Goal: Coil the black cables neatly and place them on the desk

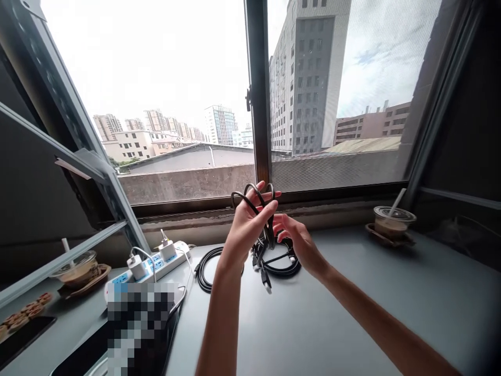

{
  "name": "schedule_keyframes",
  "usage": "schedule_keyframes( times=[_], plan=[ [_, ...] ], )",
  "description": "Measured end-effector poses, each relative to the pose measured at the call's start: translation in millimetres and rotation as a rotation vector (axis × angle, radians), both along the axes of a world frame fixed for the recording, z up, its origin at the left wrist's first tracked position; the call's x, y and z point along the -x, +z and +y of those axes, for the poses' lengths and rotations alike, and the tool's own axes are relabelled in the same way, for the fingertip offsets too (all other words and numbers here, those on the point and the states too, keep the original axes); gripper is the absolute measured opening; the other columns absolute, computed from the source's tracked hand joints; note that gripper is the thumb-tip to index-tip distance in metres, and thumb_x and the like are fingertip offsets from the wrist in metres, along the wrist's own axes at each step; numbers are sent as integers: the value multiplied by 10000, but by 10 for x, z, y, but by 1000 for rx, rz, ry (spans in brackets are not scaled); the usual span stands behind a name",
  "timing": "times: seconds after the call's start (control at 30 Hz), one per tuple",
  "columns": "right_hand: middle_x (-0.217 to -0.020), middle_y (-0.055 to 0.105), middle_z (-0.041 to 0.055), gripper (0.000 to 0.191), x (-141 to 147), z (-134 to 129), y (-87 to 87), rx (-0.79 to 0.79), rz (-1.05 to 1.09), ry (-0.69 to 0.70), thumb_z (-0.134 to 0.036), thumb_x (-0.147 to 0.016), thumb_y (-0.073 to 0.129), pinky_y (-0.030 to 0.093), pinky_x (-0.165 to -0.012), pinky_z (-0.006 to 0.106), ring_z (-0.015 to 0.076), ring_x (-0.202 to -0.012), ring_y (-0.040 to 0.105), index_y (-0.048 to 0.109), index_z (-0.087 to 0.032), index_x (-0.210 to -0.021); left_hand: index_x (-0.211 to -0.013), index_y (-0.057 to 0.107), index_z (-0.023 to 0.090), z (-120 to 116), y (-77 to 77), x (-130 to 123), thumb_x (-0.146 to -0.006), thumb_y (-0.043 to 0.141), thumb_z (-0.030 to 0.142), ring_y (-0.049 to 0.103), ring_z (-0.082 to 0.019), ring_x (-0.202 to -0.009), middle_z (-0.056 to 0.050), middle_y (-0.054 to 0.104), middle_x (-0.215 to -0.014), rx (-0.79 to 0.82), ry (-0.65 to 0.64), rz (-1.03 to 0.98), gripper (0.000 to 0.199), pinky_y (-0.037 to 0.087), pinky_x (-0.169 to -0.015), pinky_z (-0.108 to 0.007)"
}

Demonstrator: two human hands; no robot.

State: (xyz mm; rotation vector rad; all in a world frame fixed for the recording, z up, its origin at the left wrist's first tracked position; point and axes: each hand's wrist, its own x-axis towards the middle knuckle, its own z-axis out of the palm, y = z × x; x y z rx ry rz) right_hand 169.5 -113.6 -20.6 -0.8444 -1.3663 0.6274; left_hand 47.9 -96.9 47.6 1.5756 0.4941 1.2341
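My left hand (250,224) is raised above the table, its fingers closed around a black cable (269,230) that is bent into several loops. The loops rise over the fingers, and the cable's ends hang below, one with a light-coloured connector tip (267,287). Close on the right, my right hand (297,240) has its fingers apart and slightly bent, with the fingertips beside the hanging loops. Whether they touch the cable is unclear. Behind and under the hands, a coiled black cable (285,271) lies on the table, and another coiled black cable (199,277) lies to the left.
A white power strip (180,250) with plugged-in chargers stands at left, near a dark, partly pixelated device (82,350). Lidded drink cups sit at far left (74,269) and right (393,222). A phone (27,339) and metal shelf frame (121,209) border the left; a window (188,172) stands behind.
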Motion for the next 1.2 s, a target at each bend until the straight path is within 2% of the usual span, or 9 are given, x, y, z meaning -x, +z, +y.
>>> schedule_keyframes(
  times=[0.17, 0.3, 0.37, 0.47, 0.6, 0.7, 0.87, 1.03, 1.2],
  plan=[
    [-713, 615, 0, 284, 231, -49, 468, -63, 141, 124, -443, -809, 550, 432, -568, 207, 111, -664, 552, 654, -183, -855, -1257, 504, 153, 9, 18, 36, -824, 556, 334, 642, -177, -905, -89, 684, -1027, -175, 111, -33, 472, 505, -747, -254],
    [-646, 606, -27, 231, 128, -84, 605, -89, 454, 82, -423, -787, 568, 485, -617, 230, 107, -621, 588, 601, -198, -827, -1060, 619, 171, 40, 55, 184, -859, 492, 405, 651, -121, -636, -34, 701, -755, -340, 477, -118, 333, 474, -531, -194],
    [-591, 561, -48, 216, -11, -153, 654, -101, 551, 82, -397, -767, 585, 500, -585, 227, 104, -590, 583, 602, -205, -864, -981, 620, 174, 81, 61, 278, -870, 454, 445, 569, -98, -425, 29, 607, -508, -333, 598, -201, 337, 427, -433, -192],
    [-524, 455, -65, 302, -268, -295, 720, -73, 507, 50, -395, -754, 594, 443, -424, 181, 95, -513, 528, 625, -206, -988, -907, 593, 179, 183, 42, 394, -882, 409, 476, 397, -81, -259, 104, 384, -317, -288, 641, -322, 350, 382, -353, -192],
    [-451, 242, -79, 335, -569, -464, 785, -42, 473, -43, -396, -777, 583, 208, -298, 154, 69, -405, 312, 658, -199, -1038, -783, 568, 177, 305, 8, 463, -879, 395, 502, 281, -63, -228, 114, 296, -295, -296, 758, -378, 381, 280, -278, -179],
    [-441, 93, -85, 259, -726, -566, 821, -35, 548, -47, -337, -833, 518, 143, -328, 172, 75, -414, 133, 698, -192, -951, -718, 529, 177, 316, 1, 449, -873, 422, 485, 247, -54, -224, 117, 280, -299, -294, 776, -397, 362, 226, -261, -180],
    [-441, 0, -82, 294, -926, -721, 805, -18, 483, -118, -337, -885, 428, 53, -358, 258, 106, -433, -11, 704, -251, -941, -706, 491, 191, 320, -20, 402, -886, 385, 466, 295, -56, -221, 117, 311, -308, -286, 876, -333, 346, 247, -281, -181],
    [-430, -6, -83, 283, -975, -805, 743, 7, 393, -154, -417, -832, 501, 12, -364, 294, 101, -404, -59, 684, -294, -1008, -739, 527, 182, 405, -54, 530, -883, 364, 495, 354, -84, -225, 111, 327, -289, -234, 885, -344, 382, 301, -311, -196],
    [-452, 39, -99, 251, -877, -780, 769, -44, 528, -47, -276, -778, 594, 46, -339, 252, 69, -410, -35, 679, -242, -1012, -740, 631, 136, 373, -49, 685, -893, 331, 526, 495, -105, -304, 56, 413, -291, -249, 990, -187, 515, 320, -357, -190]
  ],
)
